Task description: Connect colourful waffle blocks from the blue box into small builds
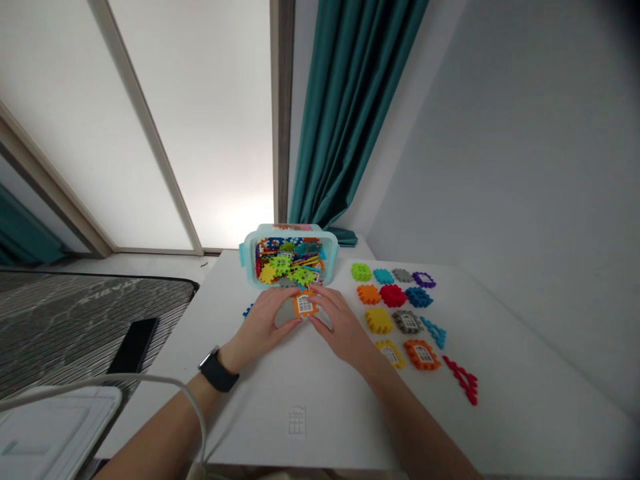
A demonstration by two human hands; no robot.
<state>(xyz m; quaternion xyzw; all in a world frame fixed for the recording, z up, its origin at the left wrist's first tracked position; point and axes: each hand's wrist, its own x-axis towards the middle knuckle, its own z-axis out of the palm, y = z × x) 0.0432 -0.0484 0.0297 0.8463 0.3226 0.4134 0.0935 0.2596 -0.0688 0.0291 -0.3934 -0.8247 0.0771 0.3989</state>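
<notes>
Between my two hands is an orange piece with a white window insert (305,304), just in front of the bin. My left hand (267,315), with a dark watch on its wrist, grips the piece's left side with thumb and fingers. On the right side, my right hand (339,322) holds the same piece. A light-blue bin (249,270) full of colourful toothed pieces stands right behind my hands. A blue piece (247,311) lies partly hidden beside my left hand. Near the table's front edge lies a white window insert (297,422).
On the right of the white table (260,413) stand rows of stacked toothed pieces, including red (393,295) and yellow (379,320). A white cable (150,377) crosses my left forearm. A lid (55,427) and a black phone (134,345) are at left.
</notes>
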